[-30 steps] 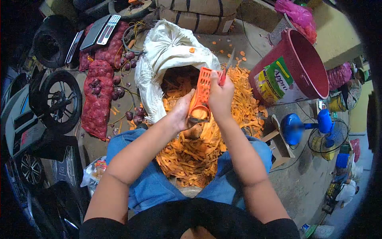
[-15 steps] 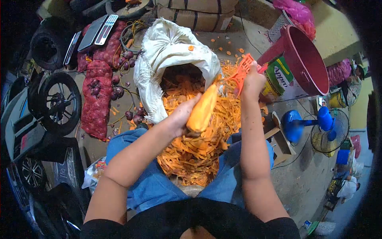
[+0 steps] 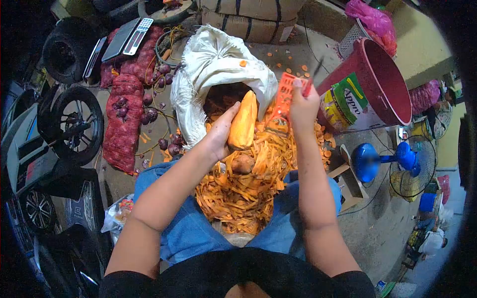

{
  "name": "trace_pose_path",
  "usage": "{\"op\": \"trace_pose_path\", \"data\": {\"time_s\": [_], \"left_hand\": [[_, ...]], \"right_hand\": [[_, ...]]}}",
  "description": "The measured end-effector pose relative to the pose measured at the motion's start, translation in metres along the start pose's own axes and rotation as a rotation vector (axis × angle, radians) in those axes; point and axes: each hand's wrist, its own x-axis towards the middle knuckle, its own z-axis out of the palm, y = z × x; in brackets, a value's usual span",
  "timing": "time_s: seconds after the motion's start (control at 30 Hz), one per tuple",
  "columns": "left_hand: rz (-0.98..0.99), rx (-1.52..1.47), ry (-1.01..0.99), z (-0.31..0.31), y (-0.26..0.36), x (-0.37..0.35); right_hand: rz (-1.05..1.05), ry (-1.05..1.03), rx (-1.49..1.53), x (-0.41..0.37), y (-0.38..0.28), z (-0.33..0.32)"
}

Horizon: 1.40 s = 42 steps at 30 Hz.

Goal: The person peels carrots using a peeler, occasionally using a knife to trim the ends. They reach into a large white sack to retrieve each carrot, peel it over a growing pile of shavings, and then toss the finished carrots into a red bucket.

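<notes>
A peeled orange root (image 3: 243, 121), its lower end brownish, rests in my left hand (image 3: 221, 134), fingers wrapped along its left side. My right hand (image 3: 304, 107) is closed round an orange slotted peeler (image 3: 284, 102); a dark thin piece, blurred, sticks up beside it. The peeler is to the right of the root, apart from it. Beneath both hands lies a heap of orange peelings (image 3: 238, 198), with a brownish round piece (image 3: 243, 163) on top. Behind the root, a white woven sack (image 3: 223, 67) lies with its mouth open, peelings inside.
At the right stands a tilted red bucket (image 3: 370, 89), with a blue fan (image 3: 407, 159) nearer me. Red net bags of onions (image 3: 121, 129) lie at the left, a scale (image 3: 126, 39) on top. Wheels (image 3: 77, 126) stand farther left. A person (image 3: 432, 242) is at the far right.
The root has moved slightly left and up and stands more upright. My right hand has shifted left and down with the peeler. The brownish round piece now shows on the heap.
</notes>
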Motion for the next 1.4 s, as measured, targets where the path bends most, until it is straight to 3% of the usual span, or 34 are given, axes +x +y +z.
{"op": "trace_pose_path", "data": {"time_s": [0.03,0.13,0.2,0.33,0.43,0.53,0.7,0.83,0.9,1.0,1.13,1.4], "left_hand": [[0.000,0.000,0.000,0.000,-0.001,0.001],[-0.006,-0.031,0.041,-0.002,-0.007,0.006],[0.042,0.097,0.033,0.001,-0.012,0.008],[0.065,0.197,0.010,0.016,-0.010,-0.001],[0.046,0.173,0.027,0.007,-0.014,0.003],[0.081,0.129,0.088,0.004,-0.008,0.004],[0.114,0.140,0.096,0.004,-0.002,0.001],[0.032,0.033,0.025,-0.004,-0.009,0.011],[0.014,-0.022,0.027,-0.001,-0.011,0.012],[0.022,0.001,0.025,0.001,-0.012,0.009],[0.016,0.038,0.044,0.007,-0.013,0.004],[0.015,0.098,0.033,0.004,-0.022,0.010]], "right_hand": [[-0.072,0.015,-0.050,0.004,0.003,-0.003],[-0.007,0.085,0.006,-0.005,-0.002,0.004],[-0.052,0.146,0.004,-0.014,-0.008,0.014],[-0.239,0.062,-0.154,-0.019,-0.004,0.018],[-0.196,0.031,-0.151,-0.015,-0.010,0.009],[-0.305,0.141,-0.221,-0.001,0.002,0.003],[-0.118,0.103,-0.095,-0.007,0.001,0.006],[0.081,0.033,0.027,-0.017,0.008,0.021],[0.073,0.052,0.040,-0.024,0.014,0.030],[0.018,-0.083,0.076,-0.034,0.007,0.033],[0.021,-0.026,0.123,-0.040,0.001,0.035],[-0.078,0.056,-0.216,-0.039,0.009,0.032]]}}
